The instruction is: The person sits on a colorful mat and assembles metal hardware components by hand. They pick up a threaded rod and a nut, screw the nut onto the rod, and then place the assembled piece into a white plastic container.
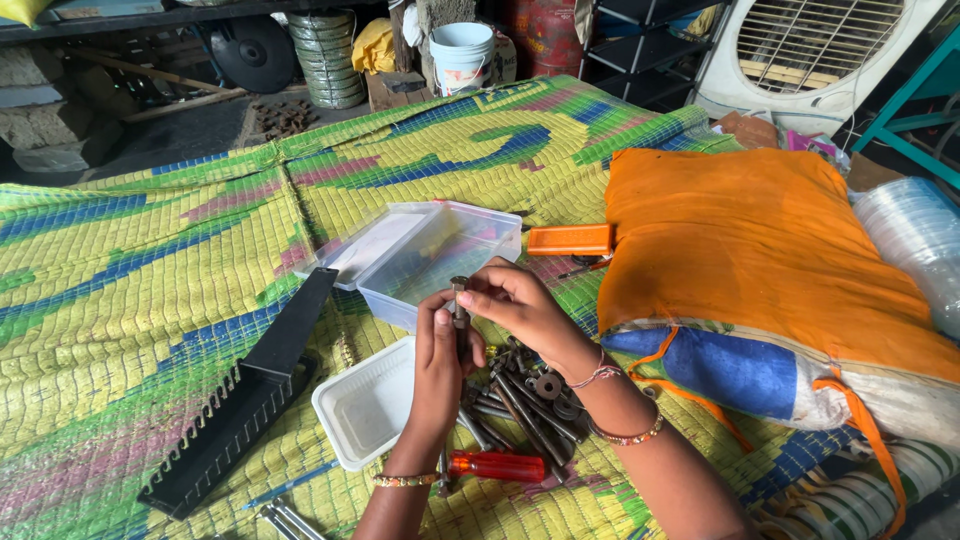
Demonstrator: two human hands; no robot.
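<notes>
A: So, what are the hands on?

B: A long steel bolt (459, 312), held upright at the centre of the view. The left hand (437, 362) is closed around its shank; the right hand (516, 308) pinches the nut end at the top with fingertips pressed together.

A: And around them?

B: At six o'clock from the hands, a pile of bolts and washers (528, 398) on the woven mat (150, 250), with a red-handled screwdriver (495, 466) just below. At twelve o'clock, a clear plastic box (440, 262). At eight o'clock, a white tray (365, 405); further out at eight, a black slotted rack (250, 395). At three o'clock, an orange cushion (760, 240).
</notes>
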